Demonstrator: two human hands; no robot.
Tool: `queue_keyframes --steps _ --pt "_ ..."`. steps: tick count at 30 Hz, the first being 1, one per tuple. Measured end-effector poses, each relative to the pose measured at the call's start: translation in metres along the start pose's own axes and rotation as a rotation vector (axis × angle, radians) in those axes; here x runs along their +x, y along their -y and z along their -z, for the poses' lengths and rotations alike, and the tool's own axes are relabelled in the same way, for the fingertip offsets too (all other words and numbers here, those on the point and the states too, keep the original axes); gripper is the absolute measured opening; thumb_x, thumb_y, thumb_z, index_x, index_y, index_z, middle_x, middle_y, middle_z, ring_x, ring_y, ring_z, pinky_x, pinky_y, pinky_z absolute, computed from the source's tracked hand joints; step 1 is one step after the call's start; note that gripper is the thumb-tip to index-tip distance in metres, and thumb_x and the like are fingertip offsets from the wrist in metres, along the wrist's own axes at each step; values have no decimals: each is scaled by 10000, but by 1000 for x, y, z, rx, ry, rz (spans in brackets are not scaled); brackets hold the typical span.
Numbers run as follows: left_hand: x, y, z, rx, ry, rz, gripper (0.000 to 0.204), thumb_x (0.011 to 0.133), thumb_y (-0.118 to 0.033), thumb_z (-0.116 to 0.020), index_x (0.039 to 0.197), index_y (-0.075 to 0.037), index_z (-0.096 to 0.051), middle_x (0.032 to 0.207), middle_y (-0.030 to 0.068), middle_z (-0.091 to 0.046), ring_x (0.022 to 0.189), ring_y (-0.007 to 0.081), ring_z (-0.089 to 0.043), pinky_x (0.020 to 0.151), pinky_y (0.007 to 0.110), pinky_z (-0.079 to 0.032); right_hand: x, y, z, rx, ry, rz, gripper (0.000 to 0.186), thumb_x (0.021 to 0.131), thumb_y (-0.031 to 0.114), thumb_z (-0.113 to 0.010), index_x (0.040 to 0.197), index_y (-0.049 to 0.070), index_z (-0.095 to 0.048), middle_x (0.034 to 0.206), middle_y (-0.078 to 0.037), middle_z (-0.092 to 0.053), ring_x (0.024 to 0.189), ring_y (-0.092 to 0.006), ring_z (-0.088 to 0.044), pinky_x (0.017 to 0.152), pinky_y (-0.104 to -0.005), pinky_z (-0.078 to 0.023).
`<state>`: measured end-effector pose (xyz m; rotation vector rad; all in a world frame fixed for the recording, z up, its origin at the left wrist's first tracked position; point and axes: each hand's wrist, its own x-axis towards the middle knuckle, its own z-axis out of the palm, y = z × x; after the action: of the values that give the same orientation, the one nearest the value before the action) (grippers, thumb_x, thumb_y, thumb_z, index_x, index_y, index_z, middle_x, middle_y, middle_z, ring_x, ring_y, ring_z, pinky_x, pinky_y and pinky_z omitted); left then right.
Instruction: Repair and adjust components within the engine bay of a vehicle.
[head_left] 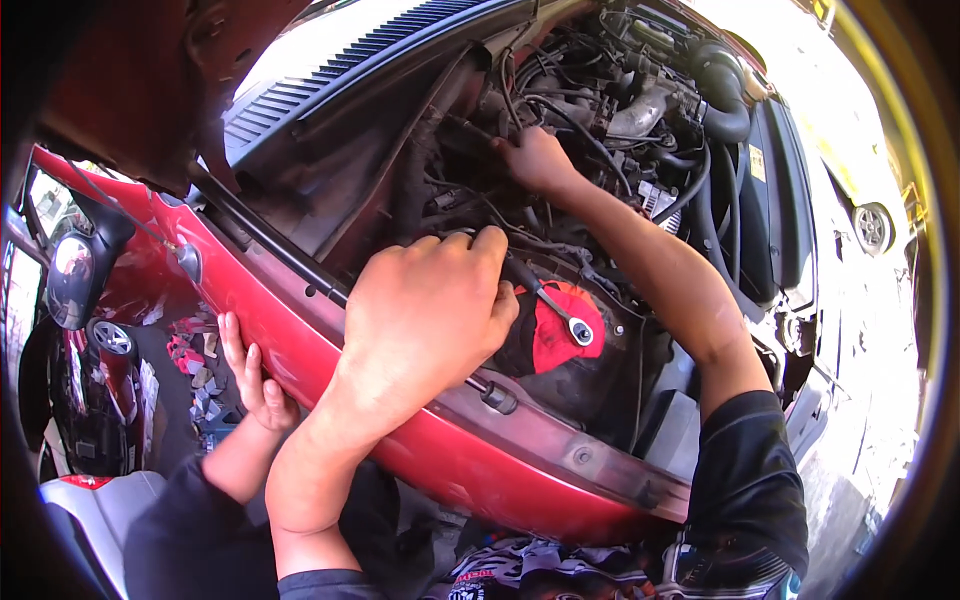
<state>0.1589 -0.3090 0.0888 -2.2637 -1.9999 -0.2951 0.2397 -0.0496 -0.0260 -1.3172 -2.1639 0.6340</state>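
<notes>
My left hand (420, 310) is closed above the near inner fender, fingers curled round the upper end of a ratchet (577, 330). The ratchet head lies over a red-and-black cloth (555, 355). Deeper in the engine bay (640, 120), my right hand (540, 165) has curled fingers among dark hoses and cables; what they grip is hidden. Beside my left forearm, another person's hand (250, 375) rests with fingers extended against the outside of the red fender (500, 480).
Overhead at left is the raised hood (125, 80), with a black rod (260, 235) along the fender. A side mirror (72, 275) stands at left, cars (115, 395) beyond it. The radiator top (775, 200) borders the bay at right. Scattered items (200, 380) lie on the ground.
</notes>
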Motion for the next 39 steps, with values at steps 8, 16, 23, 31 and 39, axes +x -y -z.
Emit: queue_keyframes --steps 8,16,23,31,39 --pt "76 45 6 361 -107 -163 270 839 -215 -696 1036 -33 -663 968 154 -684 991 354 -669 880 465 -541 -24 14 13 -237 -121 171 230 921 162 -586 1047 8 -701 1016 -239 -734 953 -424 -729 818 -505 -593" --pt "203 112 -40 793 15 -710 342 731 -202 -776 1013 -25 -698 1131 115 -672 1322 312 -522 1146 439 -392 -24 12 23 -67 -52 56 204 914 123 -597 1029 26 -734 1065 -230 -741 1018 -390 -733 851 -488 -594" --pt "214 110 -72 933 258 -581 528 716 -299 -851 1148 -39 -696 1236 103 -667 1371 281 -506 1267 489 -224 -49 -11 60 22 81 66 281 922 238 -607 1056 32 -744 1079 -228 -740 1017 -390 -730 855 -494 -588" --pt "244 151 -128 849 96 -609 318 922 -121 -457 869 -7 -749 1047 205 -732 1272 361 -575 1272 550 -183 -126 -59 60 -123 534 256 409 802 372 -776 1090 82 -780 1127 -175 -745 1081 -354 -707 885 -474 -575" --pt "262 193 -145 858 168 -675 296 934 -88 -440 985 68 -686 1067 279 -666 1248 430 -545 1256 547 -266 -169 -82 29 -358 705 447 531 823 453 -781 1184 64 -753 1215 -178 -721 1178 -392 -650 999 -495 -523"
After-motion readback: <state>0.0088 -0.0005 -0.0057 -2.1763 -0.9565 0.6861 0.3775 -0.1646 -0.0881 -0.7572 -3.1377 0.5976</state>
